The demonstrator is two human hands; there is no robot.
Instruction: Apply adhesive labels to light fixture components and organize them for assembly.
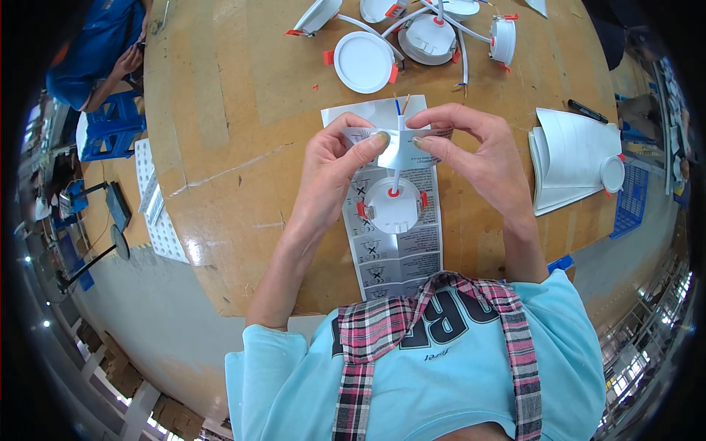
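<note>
Both my hands pinch a silver printed label (397, 153) at its two ends, thumbs on the near side. My left hand (327, 162) is closed on the left end and my right hand (482, 151) on the right end. The label lies across the white cable (396, 181) of a round white downlight (390, 213); whether it sticks there I cannot tell. Bare blue and brown wire ends stand up beyond my fingers. The downlight, with red-tipped side clips, rests back up on a long sheet of silver labels (403, 266).
Several more downlights (364, 62) with cables lie at the table's far side. To the right are stacked white sheets (577, 158), a black marker (587, 111), another downlight (612, 174) and a blue basket (630, 202). A person (95, 55) sits far left, near a blue stool (110, 128).
</note>
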